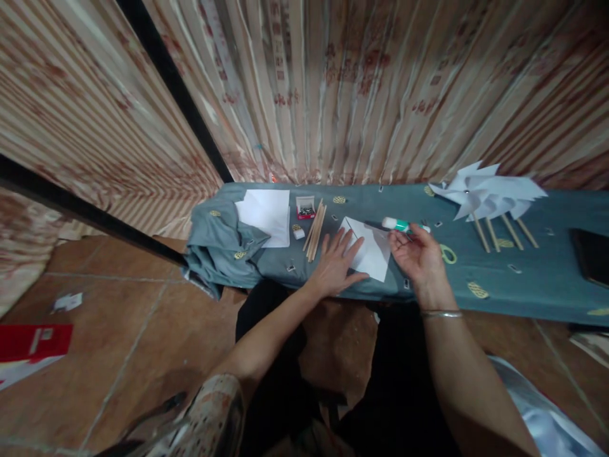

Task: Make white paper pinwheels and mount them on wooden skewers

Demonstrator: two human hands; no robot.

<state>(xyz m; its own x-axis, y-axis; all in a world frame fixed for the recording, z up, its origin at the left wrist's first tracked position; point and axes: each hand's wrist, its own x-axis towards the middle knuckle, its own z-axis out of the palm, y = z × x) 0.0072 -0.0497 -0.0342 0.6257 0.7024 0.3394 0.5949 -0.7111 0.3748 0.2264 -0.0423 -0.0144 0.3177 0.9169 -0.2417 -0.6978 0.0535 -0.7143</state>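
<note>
My left hand [337, 266] lies with fingers spread on a white sheet of paper [375, 257], which has a dark line or slit near its upper left. My right hand [419, 257], palm turned partly up, grips a white and green glue stick [401, 225] just above the paper's right edge. Left of my left hand is a bundle of thin wooden sticks [314, 233]. Beside my right wrist, a yellow-green ring [448, 254], like a scissors handle, lies on the cloth, partly hidden.
A small red and white box [305, 209] of metal pieces stands behind a little white block [299, 233]. White paper sheets [269, 219] lie at the left. Several white pinwheels [495, 190] on sticks and a dark phone-like object [591, 255] are at the right. Black poles [176, 89] slant at left.
</note>
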